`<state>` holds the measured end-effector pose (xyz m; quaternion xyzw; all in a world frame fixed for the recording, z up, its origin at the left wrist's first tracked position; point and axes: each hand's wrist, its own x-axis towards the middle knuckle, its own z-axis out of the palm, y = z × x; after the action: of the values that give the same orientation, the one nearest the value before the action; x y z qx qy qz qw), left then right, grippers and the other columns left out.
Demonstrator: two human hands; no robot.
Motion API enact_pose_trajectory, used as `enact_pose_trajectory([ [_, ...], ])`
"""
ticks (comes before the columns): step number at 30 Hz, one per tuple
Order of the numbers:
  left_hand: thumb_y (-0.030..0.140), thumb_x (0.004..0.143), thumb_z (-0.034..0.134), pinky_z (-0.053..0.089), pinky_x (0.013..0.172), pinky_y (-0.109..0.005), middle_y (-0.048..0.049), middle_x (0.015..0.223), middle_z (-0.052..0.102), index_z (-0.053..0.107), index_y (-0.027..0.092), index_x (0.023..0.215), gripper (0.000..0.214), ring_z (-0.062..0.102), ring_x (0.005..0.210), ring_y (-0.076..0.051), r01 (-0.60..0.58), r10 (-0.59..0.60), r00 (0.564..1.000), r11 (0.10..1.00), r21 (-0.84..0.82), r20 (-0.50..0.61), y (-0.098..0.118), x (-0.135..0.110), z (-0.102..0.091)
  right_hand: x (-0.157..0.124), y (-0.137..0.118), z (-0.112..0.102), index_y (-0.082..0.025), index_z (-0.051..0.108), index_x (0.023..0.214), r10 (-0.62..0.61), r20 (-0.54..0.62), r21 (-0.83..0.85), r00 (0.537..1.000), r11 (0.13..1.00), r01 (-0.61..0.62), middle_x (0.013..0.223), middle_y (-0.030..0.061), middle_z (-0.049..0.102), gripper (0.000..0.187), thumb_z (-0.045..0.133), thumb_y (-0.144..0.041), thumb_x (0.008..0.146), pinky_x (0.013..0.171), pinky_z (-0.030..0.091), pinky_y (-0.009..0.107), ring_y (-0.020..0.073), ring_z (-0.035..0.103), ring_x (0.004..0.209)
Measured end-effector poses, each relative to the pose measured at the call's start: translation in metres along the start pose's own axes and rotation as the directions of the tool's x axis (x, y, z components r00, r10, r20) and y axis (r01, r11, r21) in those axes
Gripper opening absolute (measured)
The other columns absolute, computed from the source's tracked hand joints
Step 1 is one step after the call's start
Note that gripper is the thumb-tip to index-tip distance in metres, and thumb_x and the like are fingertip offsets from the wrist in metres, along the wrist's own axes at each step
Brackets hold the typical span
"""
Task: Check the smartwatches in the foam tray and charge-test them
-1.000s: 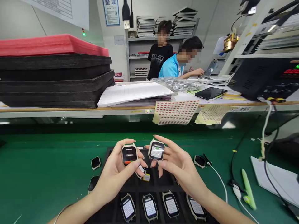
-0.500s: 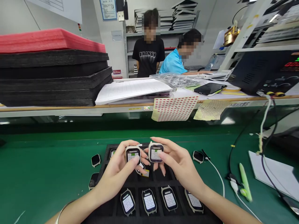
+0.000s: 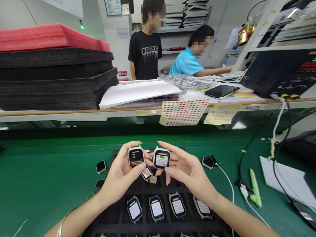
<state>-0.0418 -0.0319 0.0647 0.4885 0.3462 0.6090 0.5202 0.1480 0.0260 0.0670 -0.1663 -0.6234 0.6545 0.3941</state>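
My left hand (image 3: 122, 176) is closed around a smartwatch body (image 3: 136, 156) without a strap. Its screen shows lines of white text with a red and green band at the bottom, and my thumb rests at its lower edge. In my right hand (image 3: 191, 172) is a second smartwatch body (image 3: 162, 158), whose screen shows a white grid with a green cell; the thumb lies at its lower corner. Both are held side by side above a black compartment tray (image 3: 145, 225). Beneath them another watch (image 3: 146, 173) lies by a small yellowish piece (image 3: 153, 179). Several lit watches (image 3: 156, 208) sit in compartments.
Loose watches (image 3: 100, 167) lie left of the tray, and one (image 3: 207, 162) lies right, near a white cable (image 3: 229, 184). A green pen-like tool (image 3: 255, 187) and white paper (image 3: 286, 177) are farther right. Black foam (image 3: 56, 77) is stacked on the shelf. Two people are behind it.
The left watch's screen has switched from a grid to text with a coloured band. My right thumb has moved down its screen. The standing person has shifted left and turned.
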Motion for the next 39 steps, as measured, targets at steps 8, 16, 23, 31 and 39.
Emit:
enact_pose_trajectory([
  [8,0.012,0.083,0.061,0.055,0.075,-0.032,-0.0071,0.101,0.062,0.046,0.022,0.116,0.037,0.063,0.093,-0.021,-0.001,0.001,1.0,1.0,0.004,0.028,0.0029,0.0001,-0.0009,0.0021,0.0041,0.0005,-0.021,0.055,0.127,-0.025,-0.082,-0.029,0.996,0.999,0.023,0.091,0.0064,0.068,0.035,0.057,-0.019,0.092,0.049,0.053,0.019,0.0158,0.067,0.068],
  [16,0.012,0.085,0.057,0.055,0.072,-0.031,-0.0055,0.098,0.06,0.045,0.022,0.115,0.034,0.063,0.087,-0.019,-0.006,0.006,0.999,1.0,-0.001,0.031,-0.0011,0.0004,-0.0026,0.0008,0.0031,0.0036,-0.023,0.049,0.131,0.017,-0.069,-0.037,0.997,0.999,-0.02,0.096,0.0066,0.067,0.05,0.066,-0.014,0.085,0.051,0.055,0.02,0.0157,0.066,0.072],
  [23,0.014,0.086,0.056,0.053,0.073,-0.032,-0.0056,0.1,0.061,0.044,0.022,0.116,0.033,0.062,0.081,-0.017,0.028,-0.028,1.0,0.999,0.036,0.005,0.001,-0.0004,-0.004,0.0003,0.0042,0.0017,-0.019,0.052,0.129,-0.006,-0.049,-0.009,0.999,1.0,0.006,0.094,0.008,0.067,0.044,0.062,-0.018,0.086,0.05,0.055,0.022,0.0183,0.067,0.072],
  [31,0.017,0.087,0.057,0.054,0.069,-0.029,-0.0054,0.098,0.061,0.046,0.023,0.115,0.031,0.06,0.085,-0.017,0.015,-0.015,1.0,0.999,0.034,0.002,-0.0016,-0.0006,-0.0041,0.002,0.0059,0.0039,-0.017,0.061,0.117,0.023,-0.144,-0.092,0.989,0.995,-0.037,0.076,0.0033,0.065,0.029,0.06,-0.026,0.09,0.04,0.047,0.016,0.0119,0.062,0.054],
  [39,0.025,0.09,0.055,0.052,0.051,-0.023,-0.0036,0.085,0.061,0.049,0.02,0.106,0.018,0.059,0.073,-0.015,-0.029,0.033,0.998,0.997,0.07,-0.062,-0.0063,0.005,-0.0031,-0.0022,0.0038,0.0006,-0.02,0.048,0.134,0.028,0.028,0.03,0.999,0.999,-0.028,0.103,0.01,0.065,0.051,0.062,-0.019,0.085,0.054,0.055,0.025,0.0203,0.066,0.079],
])
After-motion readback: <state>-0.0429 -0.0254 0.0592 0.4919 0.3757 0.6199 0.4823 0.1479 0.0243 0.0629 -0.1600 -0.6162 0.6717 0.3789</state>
